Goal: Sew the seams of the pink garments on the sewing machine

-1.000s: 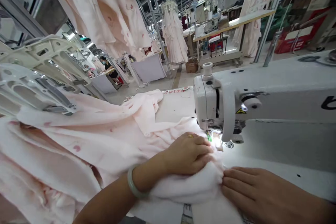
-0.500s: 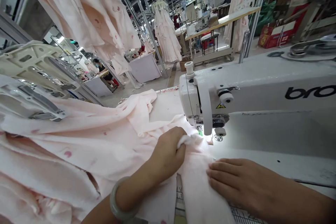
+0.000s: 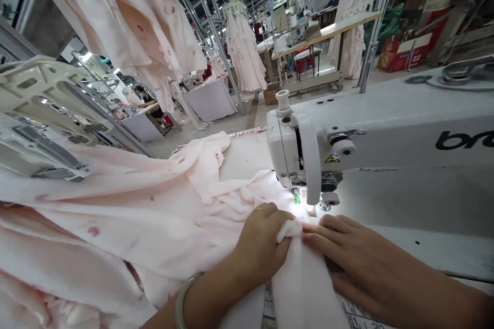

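Note:
A pale pink garment [image 3: 173, 216] of soft fabric with darker pink spots lies across the sewing machine bed. My left hand [image 3: 266, 241], wearing a ring and a bangle, is closed on a bunched fold of it just in front of the needle area. Against the right side of that fold rest the fingertips of my right hand [image 3: 358, 252], its fingers stretched out and its thumb hidden. The white sewing machine [image 3: 378, 128] stands just beyond both hands, its lamp lighting the green-marked presser foot [image 3: 297, 196]. A strip of fabric hangs down toward me between my wrists.
Measuring-tape markings [image 3: 269, 298] show on the table's near edge. At left, a cream plastic hanger clamp [image 3: 50, 87] stands over the garment. More pink garments [image 3: 142, 20] hang above. Behind are worktables [image 3: 328, 36], a red box [image 3: 403, 51] and a seated person [image 3: 148, 100].
My left hand has drawn the fold slightly toward me and right, away from the presser foot. My right hand has shifted up, its fingertips now meeting the fold. The view has turned slightly left.

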